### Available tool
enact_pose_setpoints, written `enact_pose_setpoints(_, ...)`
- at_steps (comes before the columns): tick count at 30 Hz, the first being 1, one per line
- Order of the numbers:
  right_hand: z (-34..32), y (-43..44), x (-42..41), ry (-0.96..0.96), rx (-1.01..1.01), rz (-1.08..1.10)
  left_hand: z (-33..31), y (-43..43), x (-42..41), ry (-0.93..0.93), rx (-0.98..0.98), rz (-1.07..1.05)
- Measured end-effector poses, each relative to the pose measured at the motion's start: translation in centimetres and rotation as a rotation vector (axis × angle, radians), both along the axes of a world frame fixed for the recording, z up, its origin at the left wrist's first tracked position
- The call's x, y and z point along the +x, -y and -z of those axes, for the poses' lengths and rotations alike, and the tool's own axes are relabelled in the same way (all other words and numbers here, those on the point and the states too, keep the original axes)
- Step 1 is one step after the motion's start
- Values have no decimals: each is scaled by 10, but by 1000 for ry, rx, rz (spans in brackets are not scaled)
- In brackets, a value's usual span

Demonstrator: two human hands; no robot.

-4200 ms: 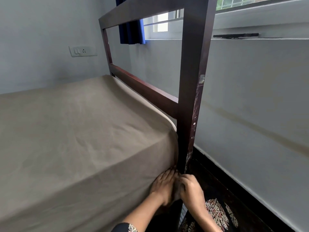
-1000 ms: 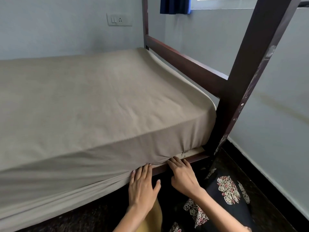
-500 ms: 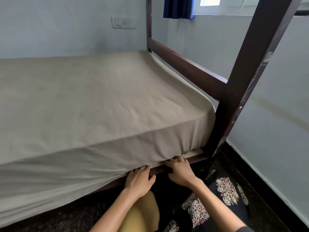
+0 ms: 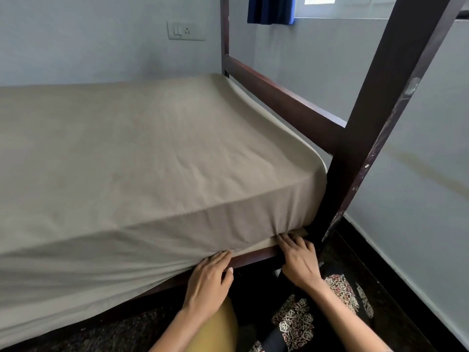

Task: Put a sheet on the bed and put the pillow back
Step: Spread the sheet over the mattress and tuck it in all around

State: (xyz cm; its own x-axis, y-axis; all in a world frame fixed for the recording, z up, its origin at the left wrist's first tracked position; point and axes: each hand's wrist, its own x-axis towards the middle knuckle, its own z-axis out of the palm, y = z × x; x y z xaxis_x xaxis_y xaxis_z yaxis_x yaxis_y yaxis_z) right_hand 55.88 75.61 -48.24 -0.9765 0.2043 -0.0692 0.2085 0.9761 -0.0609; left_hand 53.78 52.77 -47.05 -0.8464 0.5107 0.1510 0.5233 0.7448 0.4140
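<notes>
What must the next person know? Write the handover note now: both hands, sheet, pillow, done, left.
Left hand: fingers straight, pressing the lower edge of the grey-beige fabric sheet at the dark wooden side rail.
Right hand: fingers straight, fingertips at the sheet's corner beside the dark wooden bedpost.
Done: sheet is spread over the top and near side; this corner looks tucked.
Left: tuck the loose edge hanging further left. The pillow is not in view; fetch it and place it.

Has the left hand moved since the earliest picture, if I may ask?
Yes: the left hand has shifted left, away from the bedpost, along the side rail.
</notes>
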Motion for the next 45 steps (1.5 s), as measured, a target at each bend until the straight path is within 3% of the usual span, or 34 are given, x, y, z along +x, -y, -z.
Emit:
enact_pose_setpoints(5,-3,10,-13,87,59,45,23,7,13,58,-207,68)
enact_pose_setpoints(9,-10,11,-10,119,62,39,22,22,13,-58,-36,-3)
enact_pose_setpoints(13,-21,20,-18,238,42,90,24,85,19,-129,68,-251)
enact_pose_setpoints(18,-35,63,-11,201,-73,136,26,181,42,-180,156,-586)
enact_pose_setpoints(24,-16,199,10,-144,-237,-266,31,193,24,-121,-62,-490)
enact_pose_setpoints(30,4,241,8,-273,-215,-267,32,183,18,-20,-268,-486)
enact_pose_setpoints(35,15,259,-5,-246,-116,-345,18,175,-25,131,-331,-582)
enact_pose_setpoints(39,20,266,-16,-214,-20,-304,21,174,-22,84,-370,-593)
enact_pose_setpoints(45,10,279,-26,54,-49,-277,23,188,-19,94,-371,-449)
